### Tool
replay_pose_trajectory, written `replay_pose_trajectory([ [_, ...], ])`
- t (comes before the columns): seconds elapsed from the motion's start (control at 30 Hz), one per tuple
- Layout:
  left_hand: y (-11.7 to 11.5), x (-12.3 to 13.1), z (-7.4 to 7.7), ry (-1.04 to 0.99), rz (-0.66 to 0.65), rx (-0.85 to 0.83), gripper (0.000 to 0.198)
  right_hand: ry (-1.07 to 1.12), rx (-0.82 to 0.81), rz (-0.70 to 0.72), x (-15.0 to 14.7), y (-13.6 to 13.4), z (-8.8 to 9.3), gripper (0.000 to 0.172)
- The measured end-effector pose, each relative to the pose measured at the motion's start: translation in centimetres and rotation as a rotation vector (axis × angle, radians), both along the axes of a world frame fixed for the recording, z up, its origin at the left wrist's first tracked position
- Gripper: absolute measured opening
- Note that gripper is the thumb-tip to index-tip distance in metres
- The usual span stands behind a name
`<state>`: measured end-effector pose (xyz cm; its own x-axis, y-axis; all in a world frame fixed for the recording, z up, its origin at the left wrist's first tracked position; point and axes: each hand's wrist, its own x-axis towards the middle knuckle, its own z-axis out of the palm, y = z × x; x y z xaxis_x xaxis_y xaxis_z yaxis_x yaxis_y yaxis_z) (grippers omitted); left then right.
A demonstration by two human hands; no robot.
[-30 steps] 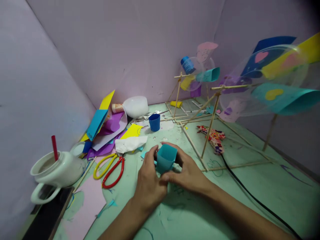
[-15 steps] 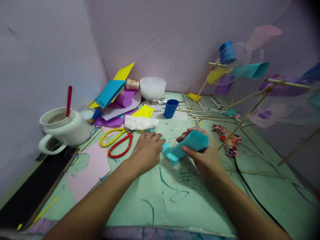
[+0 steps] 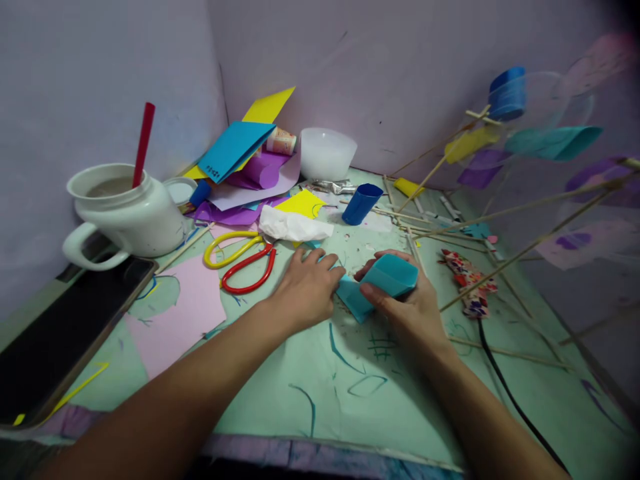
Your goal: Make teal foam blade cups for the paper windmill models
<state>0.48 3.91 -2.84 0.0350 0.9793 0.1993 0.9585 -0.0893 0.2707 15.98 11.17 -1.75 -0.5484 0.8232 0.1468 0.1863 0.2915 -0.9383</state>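
My right hand (image 3: 415, 300) is wrapped round a teal paper cup (image 3: 387, 277), thumb on the near side. The cup tilts with its mouth toward me and to the right, its lower end over a flat teal paper piece (image 3: 356, 303) on the table. My left hand (image 3: 310, 287) rests palm down with fingers spread, its fingertips at the left edge of that piece; I cannot tell how firmly they touch it. Left of this hand lie scissors (image 3: 247, 273) with one yellow and one red handle. Behind my hands stands a dark blue paper cup (image 3: 363, 203).
Crumpled white tissue (image 3: 295, 223), coloured paper (image 3: 235, 150) and a white bowl (image 3: 327, 153) sit at the back. A white mug (image 3: 135, 213) and black phone (image 3: 65, 333) are left. A stick frame (image 3: 505, 263) with hanging paper cups and a patterned glue gun (image 3: 467, 283) are right.
The view has shifted slightly. My right hand has tipped the teal cup so its mouth faces me more and its side looks shorter. My left hand stays spread beside the flat piece.
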Motion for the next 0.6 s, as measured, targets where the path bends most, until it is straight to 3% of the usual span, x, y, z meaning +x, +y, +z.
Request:
replay_pose_trajectory([
  [0.37,0.1,-0.2,-0.1,-0.009,0.000,0.009,0.035,0.041,-0.038,0.026,-0.3,-0.1,-0.2,0.051],
  [0.47,-0.1,-0.3,0.3,-0.146,0.061,0.175,0.034,0.060,-0.042,0.052,-0.3,0.0,-0.3,0.050],
  [0.6,-0.8,0.2,2.3,-0.452,0.122,0.512,0.025,0.086,-0.059,0.075,-0.3,-0.1,-0.1,0.047],
])
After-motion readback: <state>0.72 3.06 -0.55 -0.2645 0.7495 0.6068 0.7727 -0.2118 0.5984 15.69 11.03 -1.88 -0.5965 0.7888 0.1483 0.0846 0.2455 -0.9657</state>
